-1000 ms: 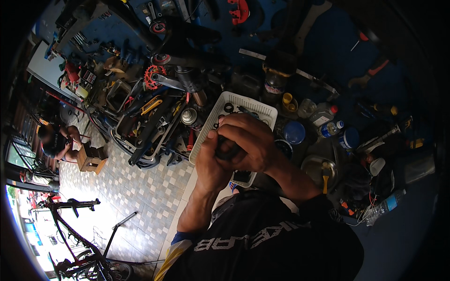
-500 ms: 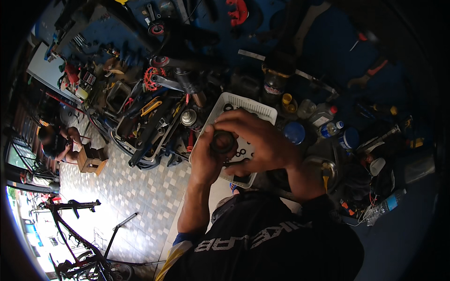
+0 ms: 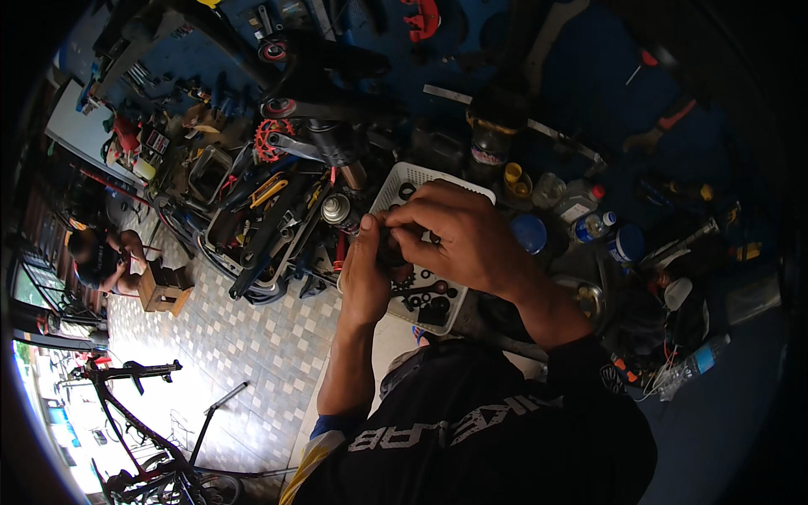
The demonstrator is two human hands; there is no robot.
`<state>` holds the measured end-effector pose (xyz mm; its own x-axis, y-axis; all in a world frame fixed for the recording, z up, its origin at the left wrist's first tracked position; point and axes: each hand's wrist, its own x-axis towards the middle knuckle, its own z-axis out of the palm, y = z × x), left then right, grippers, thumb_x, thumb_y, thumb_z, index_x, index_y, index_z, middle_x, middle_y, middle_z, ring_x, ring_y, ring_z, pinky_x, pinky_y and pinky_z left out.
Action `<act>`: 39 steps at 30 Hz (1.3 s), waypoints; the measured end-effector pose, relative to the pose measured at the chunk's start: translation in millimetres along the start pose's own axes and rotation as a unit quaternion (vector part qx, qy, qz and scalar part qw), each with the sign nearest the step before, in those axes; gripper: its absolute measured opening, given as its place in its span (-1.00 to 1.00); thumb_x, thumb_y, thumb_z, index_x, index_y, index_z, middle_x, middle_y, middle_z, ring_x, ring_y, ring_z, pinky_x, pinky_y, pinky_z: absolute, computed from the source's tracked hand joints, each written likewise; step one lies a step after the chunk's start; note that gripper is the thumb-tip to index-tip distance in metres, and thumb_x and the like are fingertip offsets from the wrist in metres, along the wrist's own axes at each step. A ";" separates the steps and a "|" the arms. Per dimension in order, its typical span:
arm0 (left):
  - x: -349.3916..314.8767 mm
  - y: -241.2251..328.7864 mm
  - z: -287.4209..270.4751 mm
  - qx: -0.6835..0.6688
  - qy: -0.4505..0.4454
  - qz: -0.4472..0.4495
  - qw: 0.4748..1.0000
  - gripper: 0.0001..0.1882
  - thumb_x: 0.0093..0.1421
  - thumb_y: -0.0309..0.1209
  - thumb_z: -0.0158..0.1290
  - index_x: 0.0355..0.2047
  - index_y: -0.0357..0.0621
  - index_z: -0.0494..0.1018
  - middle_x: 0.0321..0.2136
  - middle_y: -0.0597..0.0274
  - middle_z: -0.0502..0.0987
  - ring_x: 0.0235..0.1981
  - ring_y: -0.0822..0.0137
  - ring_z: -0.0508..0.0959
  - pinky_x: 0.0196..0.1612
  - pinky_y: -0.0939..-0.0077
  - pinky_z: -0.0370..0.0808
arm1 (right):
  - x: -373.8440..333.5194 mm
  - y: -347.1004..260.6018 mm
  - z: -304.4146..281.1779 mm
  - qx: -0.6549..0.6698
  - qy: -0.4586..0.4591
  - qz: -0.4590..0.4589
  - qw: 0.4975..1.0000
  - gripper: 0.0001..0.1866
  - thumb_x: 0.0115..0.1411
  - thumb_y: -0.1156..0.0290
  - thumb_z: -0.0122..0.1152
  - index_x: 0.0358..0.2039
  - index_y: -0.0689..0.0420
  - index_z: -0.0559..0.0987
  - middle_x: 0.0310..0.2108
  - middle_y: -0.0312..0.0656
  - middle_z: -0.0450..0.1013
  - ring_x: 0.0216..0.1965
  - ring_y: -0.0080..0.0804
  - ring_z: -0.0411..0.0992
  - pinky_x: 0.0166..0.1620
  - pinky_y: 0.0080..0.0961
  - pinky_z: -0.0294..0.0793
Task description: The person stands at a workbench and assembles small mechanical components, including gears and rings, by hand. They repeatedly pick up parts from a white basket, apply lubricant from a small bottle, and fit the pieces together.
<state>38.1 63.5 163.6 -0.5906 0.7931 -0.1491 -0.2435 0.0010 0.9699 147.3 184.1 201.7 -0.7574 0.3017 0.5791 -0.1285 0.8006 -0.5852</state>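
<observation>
Over a white perforated plastic basket (image 3: 476, 192), my left hand (image 3: 364, 268) is wrapped round a dark ring-shaped part (image 3: 390, 250), its thumb along the near side. From the right, my right hand (image 3: 461, 234) reaches across with thumb and fingers pinched together at the part's upper edge. Most of the part is hidden behind my fingers, so its exact kind does not show. Below the hands the basket holds small black rings, a dark wrench-like piece (image 3: 427, 289) and other small dark parts.
A spray can (image 3: 336, 209) stands left of the basket, beside a tray of tools (image 3: 268, 220). Bottles (image 3: 587, 229) and a blue lid (image 3: 528, 236) are at the right. A bicycle frame (image 3: 135, 421) stands lower left; another person (image 3: 109, 257) sits at far left by a wooden box (image 3: 164, 289).
My right hand has closed from a wide curl round the ring-shaped part to a pinch at its upper edge. The lower basket contents now show more.
</observation>
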 end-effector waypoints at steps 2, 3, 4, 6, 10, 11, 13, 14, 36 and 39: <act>3.0 -6.7 -5.4 -0.007 -0.011 -0.002 1.000 -0.34 0.50 0.09 -0.44 -0.07 -0.22 0.48 -0.48 0.34 0.47 -0.54 0.54 0.39 -0.49 0.64 0.29 | -0.1 0.5 0.3 -0.004 -0.013 0.004 1.000 -0.81 0.10 0.48 0.37 -0.23 0.16 0.69 -0.40 -0.24 0.52 -0.40 -0.37 0.54 -0.36 -0.45 0.53; 4.4 -9.0 -7.1 -0.011 -0.017 -0.002 1.000 -0.33 0.50 0.10 -0.44 -0.07 -0.22 0.48 -0.48 0.33 0.47 -0.55 0.54 0.38 -0.50 0.64 0.30 | 0.1 0.9 0.1 -0.007 -0.019 0.006 1.000 -0.81 0.10 0.47 0.36 -0.23 0.16 0.69 -0.41 -0.24 0.52 -0.40 -0.37 0.53 -0.36 -0.45 0.52; 4.8 -8.6 -6.6 -0.014 -0.022 0.001 1.000 -0.32 0.50 0.11 -0.45 -0.07 -0.22 0.48 -0.48 0.33 0.47 -0.55 0.54 0.38 -0.51 0.65 0.30 | 0.5 1.8 0.1 -0.010 -0.016 0.003 1.000 -0.81 0.10 0.48 0.36 -0.23 0.16 0.69 -0.41 -0.24 0.52 -0.40 -0.37 0.53 -0.37 -0.45 0.52; 5.8 -7.6 -5.0 -0.022 -0.031 0.008 0.999 -0.32 0.50 0.12 -0.46 -0.07 -0.23 0.47 -0.49 0.34 0.46 -0.56 0.53 0.39 -0.51 0.66 0.30 | 1.1 3.7 0.5 -0.014 -0.012 -0.004 1.000 -0.80 0.10 0.48 0.36 -0.22 0.16 0.69 -0.41 -0.24 0.52 -0.41 -0.37 0.53 -0.37 -0.45 0.52; 5.3 -8.8 -2.8 -0.058 -0.027 -0.002 0.998 -0.32 0.50 0.12 -0.46 -0.09 -0.22 0.45 -0.50 0.33 0.45 -0.56 0.54 0.39 -0.52 0.66 0.32 | 1.3 2.5 1.0 -0.011 -0.008 0.003 1.000 -0.81 0.10 0.48 0.36 -0.23 0.16 0.69 -0.42 -0.24 0.52 -0.40 -0.37 0.54 -0.36 -0.45 0.53; 4.6 -8.0 -2.0 -0.059 -0.025 -0.005 0.998 -0.33 0.50 0.12 -0.46 -0.09 -0.22 0.45 -0.50 0.33 0.45 -0.56 0.54 0.39 -0.52 0.66 0.32 | 1.4 2.2 1.0 -0.011 -0.004 0.001 1.000 -0.81 0.10 0.48 0.36 -0.24 0.16 0.70 -0.42 -0.24 0.52 -0.40 -0.37 0.54 -0.36 -0.45 0.53; 3.9 -7.0 -0.5 -0.079 -0.023 -0.015 0.996 -0.34 0.50 0.11 -0.45 -0.09 -0.21 0.44 -0.50 0.33 0.44 -0.55 0.53 0.40 -0.51 0.65 0.33 | 1.5 1.5 1.3 -0.015 0.005 -0.005 1.000 -0.82 0.10 0.48 0.37 -0.25 0.15 0.70 -0.41 -0.24 0.53 -0.40 -0.37 0.54 -0.35 -0.45 0.54; 3.9 -6.6 0.2 -0.097 -0.025 -0.022 0.995 -0.35 0.50 0.11 -0.45 -0.09 -0.21 0.43 -0.49 0.32 0.44 -0.55 0.53 0.41 -0.51 0.65 0.33 | 1.4 1.2 1.7 -0.019 0.009 -0.008 1.000 -0.83 0.10 0.48 0.37 -0.25 0.15 0.70 -0.41 -0.24 0.53 -0.40 -0.37 0.54 -0.35 -0.45 0.54; -2.5 8.7 6.4 -0.324 -0.083 -0.002 0.942 -0.49 0.46 0.04 -0.24 -0.08 -0.20 0.39 -0.56 0.34 0.40 -0.51 0.48 0.31 -0.41 0.57 0.27 | -11.8 8.1 11.7 -0.012 0.006 -0.077 0.997 -0.26 0.01 0.12 0.53 0.17 0.15 0.51 0.06 -0.07 0.40 0.08 -0.14 0.44 0.09 -0.26 0.49; -1.5 7.3 9.2 -0.342 -0.064 0.010 0.938 -0.51 0.47 0.02 -0.24 -0.08 -0.18 0.39 -0.54 0.34 0.42 -0.49 0.48 0.32 -0.37 0.57 0.28 | -11.7 17.8 24.1 0.031 0.027 -0.091 0.995 -0.29 0.02 0.15 0.53 0.14 0.19 0.52 0.07 -0.06 0.42 0.10 -0.13 0.45 0.12 -0.24 0.49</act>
<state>44.3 67.9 172.6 -0.5134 0.8557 -0.0652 -0.6955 -0.3704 0.6157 138.4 182.4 170.8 -0.6820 0.1828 0.7081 -0.3014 0.8119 -0.4999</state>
